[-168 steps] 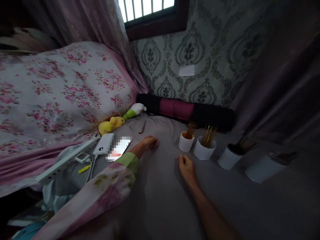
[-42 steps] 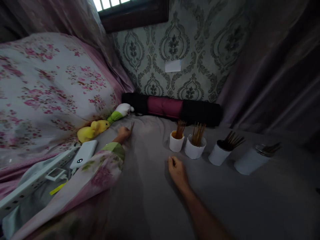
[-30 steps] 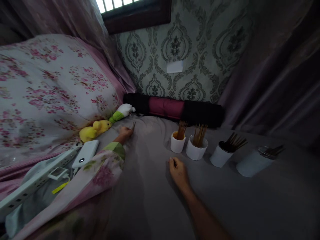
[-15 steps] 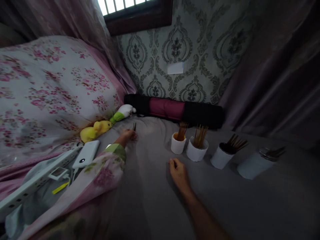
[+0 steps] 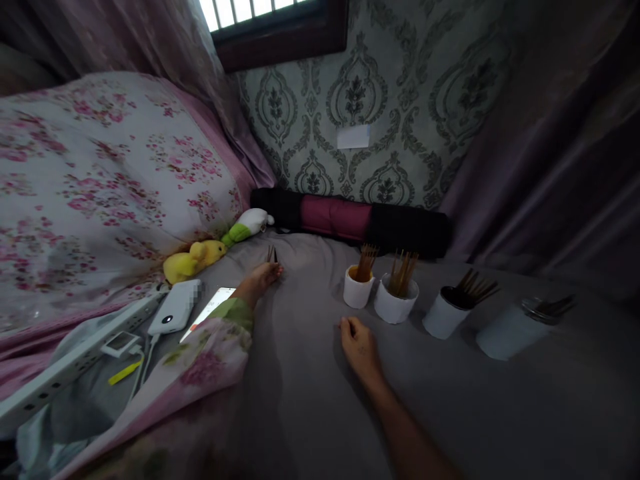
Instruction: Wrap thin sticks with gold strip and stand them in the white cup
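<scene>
My left hand (image 5: 261, 278), in a floral sleeve, reaches far across the grey bedsheet (image 5: 310, 400) and pinches a pair of thin brown sticks (image 5: 272, 255) that point upward from its fingertips. My right hand (image 5: 359, 345) rests loosely curled on the sheet, just in front of two white cups (image 5: 357, 288) (image 5: 396, 301) that hold bundles of brown sticks. Its fingers show nothing in them. Further right stand a white cup with dark sticks (image 5: 444, 315) and a white container with metal cutlery (image 5: 507, 331).
A floral pillow (image 5: 100, 187) fills the left. Beside it lie a yellow plush toy (image 5: 193, 260) and a green-and-white one (image 5: 247, 225). A power bank (image 5: 175, 308), phone (image 5: 210, 310) and power strip (image 5: 75, 363) lie at left. A black and maroon roll (image 5: 350, 221) sits against the wall.
My left hand reached to the loose sticks near the plush toys, closed on them and has drawn back slightly to the right, lifting them upright. My right hand stayed put.
</scene>
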A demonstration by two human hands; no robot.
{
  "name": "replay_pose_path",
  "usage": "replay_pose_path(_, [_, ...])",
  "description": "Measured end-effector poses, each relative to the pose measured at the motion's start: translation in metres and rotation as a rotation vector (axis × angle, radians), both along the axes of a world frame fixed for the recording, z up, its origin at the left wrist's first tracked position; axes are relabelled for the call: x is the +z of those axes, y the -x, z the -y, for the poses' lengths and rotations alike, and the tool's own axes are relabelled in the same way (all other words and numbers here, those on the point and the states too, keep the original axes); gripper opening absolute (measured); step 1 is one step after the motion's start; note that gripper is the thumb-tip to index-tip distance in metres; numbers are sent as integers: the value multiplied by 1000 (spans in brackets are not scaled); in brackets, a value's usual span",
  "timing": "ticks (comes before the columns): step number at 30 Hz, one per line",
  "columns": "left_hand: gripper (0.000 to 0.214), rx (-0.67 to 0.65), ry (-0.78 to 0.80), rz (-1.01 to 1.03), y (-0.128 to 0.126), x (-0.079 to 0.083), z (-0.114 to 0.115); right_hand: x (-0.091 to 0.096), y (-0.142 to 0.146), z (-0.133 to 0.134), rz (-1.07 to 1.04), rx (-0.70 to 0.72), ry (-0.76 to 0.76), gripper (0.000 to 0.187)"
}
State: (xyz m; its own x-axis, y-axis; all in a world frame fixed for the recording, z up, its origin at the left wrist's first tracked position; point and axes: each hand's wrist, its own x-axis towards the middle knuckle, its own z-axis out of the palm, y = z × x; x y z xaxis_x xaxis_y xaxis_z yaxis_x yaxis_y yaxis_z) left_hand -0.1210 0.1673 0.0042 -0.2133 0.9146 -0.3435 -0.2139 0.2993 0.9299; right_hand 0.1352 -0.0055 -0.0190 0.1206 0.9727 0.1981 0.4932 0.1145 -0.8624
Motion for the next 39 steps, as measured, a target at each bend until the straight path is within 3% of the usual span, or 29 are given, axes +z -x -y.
replay_pose_path(9, [17, 2, -38, 173, -16, 1, 23, 4, 0, 2, 17, 7, 7, 37])
replay_pose_path(17, [13, 2, -105, 260, -32, -11, 42, 2, 0, 1, -15, 3, -2, 37])
replay_pose_path(29, [8, -14, -155, 363, -75, -9, 92, 0, -2, 0, -13, 5, 4, 37])
replay_pose_path(39, [18, -92, -190, 359, -105, -10, 125, 1, -3, -1, -46, 22, -2, 39])
